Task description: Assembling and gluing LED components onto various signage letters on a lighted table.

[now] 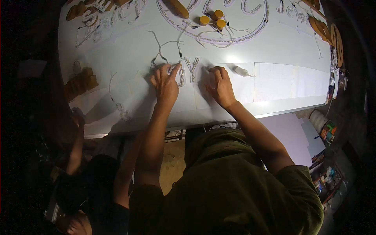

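Lying btwn L fingers & R hand: forked LED letter.

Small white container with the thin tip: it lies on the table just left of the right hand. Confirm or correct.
Not left: the head view shows the small white container lying on the table just right of the right hand.

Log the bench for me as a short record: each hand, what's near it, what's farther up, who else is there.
Left hand: fingers at a clear letter; contact unclear
Right hand: nothing visible in it, apart from the letters
Near right hand: small white bundle
Farther up: three yellow round pieces, loose wires
Other person: lower left
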The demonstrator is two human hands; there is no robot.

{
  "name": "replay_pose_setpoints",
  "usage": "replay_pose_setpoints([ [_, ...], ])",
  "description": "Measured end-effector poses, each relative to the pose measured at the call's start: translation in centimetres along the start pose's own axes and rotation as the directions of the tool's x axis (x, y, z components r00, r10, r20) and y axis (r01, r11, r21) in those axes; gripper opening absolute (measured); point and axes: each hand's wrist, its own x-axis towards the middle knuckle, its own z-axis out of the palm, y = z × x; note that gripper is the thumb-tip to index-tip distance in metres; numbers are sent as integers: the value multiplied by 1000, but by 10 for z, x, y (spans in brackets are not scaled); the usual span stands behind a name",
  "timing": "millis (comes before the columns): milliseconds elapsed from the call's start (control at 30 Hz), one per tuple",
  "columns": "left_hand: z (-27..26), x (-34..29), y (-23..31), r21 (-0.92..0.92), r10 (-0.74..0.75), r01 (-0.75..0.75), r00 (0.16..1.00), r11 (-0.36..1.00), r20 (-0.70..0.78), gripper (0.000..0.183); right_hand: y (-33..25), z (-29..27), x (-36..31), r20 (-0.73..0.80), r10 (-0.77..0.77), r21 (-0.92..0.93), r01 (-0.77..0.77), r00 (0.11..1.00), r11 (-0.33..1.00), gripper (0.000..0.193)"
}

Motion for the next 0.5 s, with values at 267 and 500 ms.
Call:
replay_pose_setpoints([
  [267, -5, -1, 11, -13, -9, 8, 1000, 1000, -15, 55, -11, 4, 25, 39, 66, -85, -62, 997, 994, 88],
  [500, 5, -6, 18, 13, 65, -66, 998, 998, 14, 58, -14, 12, 32, 82, 106, -123, -96, 991, 988, 95],
])
